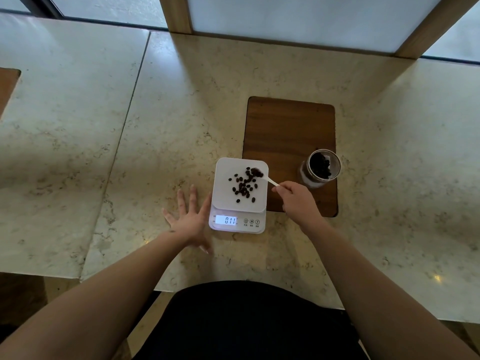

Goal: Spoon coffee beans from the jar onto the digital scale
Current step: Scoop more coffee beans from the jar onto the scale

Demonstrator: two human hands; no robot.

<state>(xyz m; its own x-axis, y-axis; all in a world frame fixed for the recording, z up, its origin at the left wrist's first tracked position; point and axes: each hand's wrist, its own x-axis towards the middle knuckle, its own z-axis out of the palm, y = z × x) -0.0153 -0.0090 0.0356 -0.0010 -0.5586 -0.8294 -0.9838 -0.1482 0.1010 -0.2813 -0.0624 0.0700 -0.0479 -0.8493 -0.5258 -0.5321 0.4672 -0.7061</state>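
A white digital scale (223, 196) sits on the marble counter, its lit display reading 0.11. Several dark coffee beans (244, 187) lie scattered on its platform. My right hand (296, 201) pinches the handle of a small white spoon (271, 181), whose bowl holds beans over the platform's far right corner. An open glass jar (322, 167) with beans inside stands to the right on a wooden inlay. My left hand (189, 219) rests flat on the counter, fingers spread, touching the scale's left side.
A dark wooden inlay (288, 126) is set into the marble counter (168, 126) behind and right of the scale. A wood-framed window panel rises at the back edge. The counter's front edge runs near my body.
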